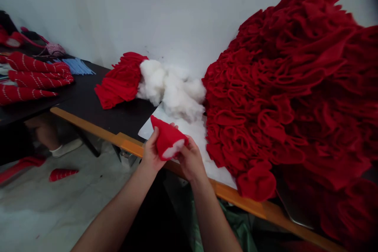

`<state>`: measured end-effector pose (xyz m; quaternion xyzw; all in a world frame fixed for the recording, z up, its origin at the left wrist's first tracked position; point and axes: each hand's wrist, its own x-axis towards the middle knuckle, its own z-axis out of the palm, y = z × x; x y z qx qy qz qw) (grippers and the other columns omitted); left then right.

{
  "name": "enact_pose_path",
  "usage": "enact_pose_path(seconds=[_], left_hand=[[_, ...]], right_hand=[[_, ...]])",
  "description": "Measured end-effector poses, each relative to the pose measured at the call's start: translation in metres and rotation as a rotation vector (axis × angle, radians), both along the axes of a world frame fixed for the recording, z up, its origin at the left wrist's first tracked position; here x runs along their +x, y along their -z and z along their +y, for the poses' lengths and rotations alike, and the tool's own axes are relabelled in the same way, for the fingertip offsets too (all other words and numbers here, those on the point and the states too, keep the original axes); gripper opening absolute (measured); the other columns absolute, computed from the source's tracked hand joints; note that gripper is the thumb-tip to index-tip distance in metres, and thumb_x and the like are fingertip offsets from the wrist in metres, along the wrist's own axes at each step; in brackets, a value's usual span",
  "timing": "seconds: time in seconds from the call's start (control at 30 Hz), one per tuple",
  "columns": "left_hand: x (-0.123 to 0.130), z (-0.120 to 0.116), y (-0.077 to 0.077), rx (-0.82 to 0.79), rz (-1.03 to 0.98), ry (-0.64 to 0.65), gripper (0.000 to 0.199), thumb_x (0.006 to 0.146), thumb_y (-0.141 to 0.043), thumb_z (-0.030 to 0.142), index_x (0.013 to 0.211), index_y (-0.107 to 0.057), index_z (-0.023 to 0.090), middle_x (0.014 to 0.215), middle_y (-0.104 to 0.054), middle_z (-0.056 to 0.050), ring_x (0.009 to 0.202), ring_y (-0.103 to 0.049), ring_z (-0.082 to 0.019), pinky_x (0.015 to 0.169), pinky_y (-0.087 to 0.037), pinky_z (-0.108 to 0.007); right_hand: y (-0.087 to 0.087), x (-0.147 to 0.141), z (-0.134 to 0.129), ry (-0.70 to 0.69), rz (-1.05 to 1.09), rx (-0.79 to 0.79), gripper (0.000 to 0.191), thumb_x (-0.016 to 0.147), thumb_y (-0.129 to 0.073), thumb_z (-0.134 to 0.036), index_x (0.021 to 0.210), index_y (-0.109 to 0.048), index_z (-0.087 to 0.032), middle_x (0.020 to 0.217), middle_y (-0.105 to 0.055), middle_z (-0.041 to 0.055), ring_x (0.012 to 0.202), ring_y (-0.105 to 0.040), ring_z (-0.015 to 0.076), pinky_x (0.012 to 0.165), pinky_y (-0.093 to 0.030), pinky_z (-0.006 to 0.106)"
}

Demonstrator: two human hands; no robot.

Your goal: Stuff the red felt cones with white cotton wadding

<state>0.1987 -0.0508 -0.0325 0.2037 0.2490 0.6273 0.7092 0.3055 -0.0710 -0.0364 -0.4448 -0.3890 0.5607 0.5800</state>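
A small red felt cone [166, 137] is held between my two hands over the table's front edge. Its pointed tip leans up and to the left, and white stuffing [173, 149] shows at its open end, which faces me. My left hand [152, 150] is wrapped round the cone's left side. On the right, my right hand [190, 156] grips the rim of the open end, with some fingertips hidden by the felt. Just beyond the cone, a heap of loose white stuffing [174, 88] lies partly on a white sheet [211, 163].
A tall pile of red felt pieces [280, 98] fills the right side. A smaller red stack [121, 80] lies left of the stuffing. Striped red cones [38, 76] and light blue strips [77, 67] lie farther left. Another person's leg [45, 134] and a red cone [62, 174] are below.
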Motion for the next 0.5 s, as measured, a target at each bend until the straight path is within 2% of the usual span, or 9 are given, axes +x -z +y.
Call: enact_pose_path(seconds=[0.1,0.17,0.23,0.3,0.43,0.5], left_hand=[[0.003,0.008,-0.002,-0.085,-0.035,-0.101,0.031,0.070,-0.065,0.042,0.088,-0.059,0.018,0.097,-0.067,-0.008,0.106,-0.059,-0.025,0.090,-0.050,-0.037],[0.005,0.010,-0.001,-0.100,-0.025,-0.126,0.028,0.071,-0.066,0.040,0.087,-0.058,0.018,0.093,-0.068,-0.007,0.101,-0.061,-0.023,0.090,-0.051,-0.036],[0.008,0.008,0.001,-0.093,-0.025,-0.114,0.029,0.072,-0.064,0.040,0.089,-0.058,0.017,0.094,-0.067,-0.008,0.099,-0.062,-0.024,0.088,-0.051,-0.038],[0.010,0.004,0.002,-0.076,-0.027,-0.083,0.034,0.071,-0.064,0.041,0.094,-0.057,0.017,0.102,-0.066,-0.010,0.101,-0.061,-0.026,0.088,-0.051,-0.040],[0.006,-0.006,0.002,0.061,-0.041,0.003,0.056,0.064,-0.072,0.034,0.114,-0.051,0.022,0.120,-0.060,-0.008,0.110,-0.056,-0.026,0.091,-0.048,-0.039],[0.002,-0.008,0.002,0.113,-0.080,0.059,0.068,0.060,-0.075,0.026,0.121,-0.047,0.024,0.121,-0.060,-0.007,0.111,-0.056,-0.025,0.092,-0.047,-0.037]], right_hand=[[0.004,0.001,-0.015,0.281,-0.267,0.197,0.025,0.075,-0.059,-0.035,0.096,-0.052,-0.023,0.090,-0.055,0.0028,0.076,-0.056,0.0147,0.066,-0.052,0.031],[0.004,0.001,-0.022,0.392,-0.471,0.375,0.021,0.081,-0.055,-0.030,0.101,-0.055,-0.023,0.099,-0.054,0.0059,0.092,-0.055,0.0173,0.080,-0.050,0.035],[0.003,-0.002,-0.026,0.359,-0.566,0.492,0.024,0.083,-0.052,-0.026,0.106,-0.056,-0.024,0.111,-0.052,0.0087,0.105,-0.052,0.0196,0.087,-0.048,0.038],[0.003,-0.005,-0.024,0.287,-0.558,0.512,0.030,0.082,-0.053,-0.024,0.112,-0.054,-0.024,0.118,-0.050,0.0101,0.107,-0.052,0.0203,0.086,-0.050,0.038],[0.004,-0.007,-0.018,0.190,-0.460,0.427,0.027,0.077,-0.054,-0.019,0.104,-0.058,-0.021,0.106,-0.056,0.0080,0.092,-0.058,0.0174,0.074,-0.054,0.031],[0.005,-0.007,-0.017,0.232,-0.351,0.389,0.026,0.077,-0.055,-0.019,0.103,-0.057,-0.021,0.103,-0.058,0.0067,0.089,-0.060,0.0162,0.073,-0.054,0.030]])
